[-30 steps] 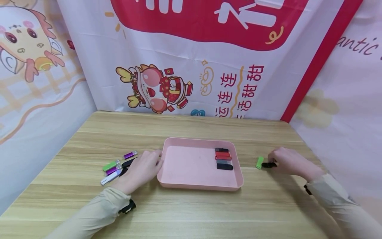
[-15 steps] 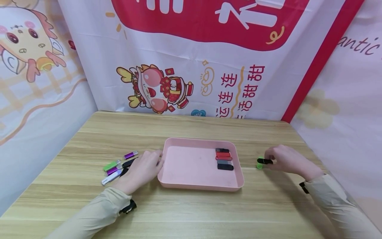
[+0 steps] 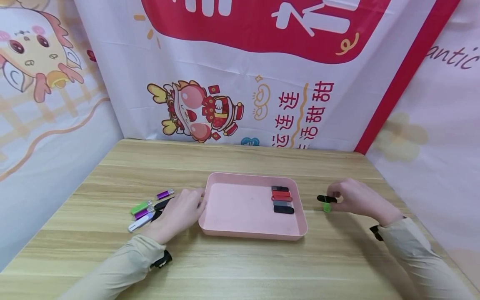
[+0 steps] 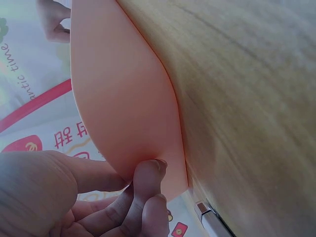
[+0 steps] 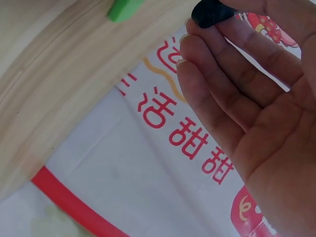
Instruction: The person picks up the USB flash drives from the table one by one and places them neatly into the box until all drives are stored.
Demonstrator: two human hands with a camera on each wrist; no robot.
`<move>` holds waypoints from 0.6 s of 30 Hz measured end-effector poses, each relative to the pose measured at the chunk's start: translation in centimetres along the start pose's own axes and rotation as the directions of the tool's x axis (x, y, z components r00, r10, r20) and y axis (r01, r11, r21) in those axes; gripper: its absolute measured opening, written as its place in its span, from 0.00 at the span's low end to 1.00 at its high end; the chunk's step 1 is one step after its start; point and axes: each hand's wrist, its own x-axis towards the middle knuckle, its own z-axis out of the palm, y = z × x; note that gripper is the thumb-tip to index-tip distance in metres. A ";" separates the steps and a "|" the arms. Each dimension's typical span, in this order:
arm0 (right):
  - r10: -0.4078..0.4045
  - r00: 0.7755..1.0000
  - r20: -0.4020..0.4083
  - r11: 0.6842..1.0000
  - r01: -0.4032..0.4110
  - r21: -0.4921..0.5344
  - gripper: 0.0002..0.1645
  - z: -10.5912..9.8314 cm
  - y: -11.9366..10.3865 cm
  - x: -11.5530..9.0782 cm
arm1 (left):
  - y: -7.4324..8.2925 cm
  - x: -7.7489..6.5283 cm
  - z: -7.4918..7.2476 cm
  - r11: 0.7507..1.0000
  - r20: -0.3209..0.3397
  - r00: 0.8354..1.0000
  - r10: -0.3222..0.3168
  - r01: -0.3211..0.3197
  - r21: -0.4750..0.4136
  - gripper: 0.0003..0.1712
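Note:
My right hand (image 3: 358, 198) pinches a black USB flash drive (image 3: 322, 198) between thumb and fingertips, above the table on the tray's right. Below and partly behind it lies a green USB flash drive (image 3: 327, 207); part of it also shows as a green piece (image 5: 126, 7) in the right wrist view. With thumb and fingers, my left hand (image 3: 178, 212) grips the left rim of a pink tray (image 3: 232, 208), whose outer wall (image 4: 123, 89) fills much of the left wrist view. Inside the tray, along its right side, black, red (image 3: 281, 195) and grey drives lie in a column.
Left of the tray, near my left hand, lie several drives: purple (image 3: 165, 194), green (image 3: 141, 207), white (image 3: 138, 224) and black (image 3: 162, 204). Printed cloth (image 3: 217, 62) hangs behind the wooden table (image 3: 240, 266) and at both sides.
My right hand has lifted the black flash drive and moved it leftward, over the green one. My left hand has stayed at the tray's rim.

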 end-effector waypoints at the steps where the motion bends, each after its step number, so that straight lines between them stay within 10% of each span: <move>1: -0.004 1.000 -0.005 1.000 0.004 -0.001 0.14 0.0 -0.1 0.1 | 0.0 0.0 0.0 1.000 0.000 1.000 0.000 0.000 0.000 0.06; 18: -0.031 0.999 -0.036 0.999 0.031 0.012 0.10 -1.2 -2.6 2.4 | -0.1 0.0 0.1 1.000 -0.007 1.000 0.009 -0.009 0.005 0.06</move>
